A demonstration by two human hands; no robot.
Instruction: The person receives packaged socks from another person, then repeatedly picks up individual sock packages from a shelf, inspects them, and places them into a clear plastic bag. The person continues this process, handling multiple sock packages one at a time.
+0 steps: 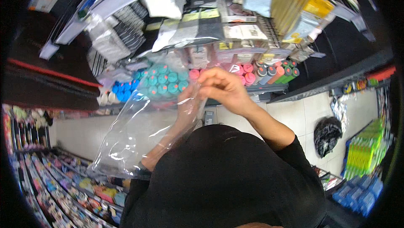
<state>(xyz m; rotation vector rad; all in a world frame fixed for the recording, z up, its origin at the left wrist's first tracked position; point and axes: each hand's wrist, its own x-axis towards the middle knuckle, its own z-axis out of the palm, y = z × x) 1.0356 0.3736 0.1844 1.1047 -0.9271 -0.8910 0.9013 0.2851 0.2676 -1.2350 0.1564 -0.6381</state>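
Note:
A large clear plastic bag [135,133] hangs in front of me, its upper edge between my hands. My right hand [221,86] pinches the bag's edge between thumb and fingers. Behind or inside the clear film is my left hand [188,100], seen through it; whether its fingers grip the plastic I cannot tell. Beyond the hands, teal-capped bottles [167,81] stand in rows on a shelf, partly seen through the film. Pink bottles [249,78] stand just past my right hand.
Packaged goods [195,27] hang on shelf hooks ahead. Blue bottles [124,89] stand left, green ones [288,75] right. A black plastic bag [327,136] lies on the tiled floor at right, near green packages [363,152]. Racks of small goods [79,183] fill the lower left.

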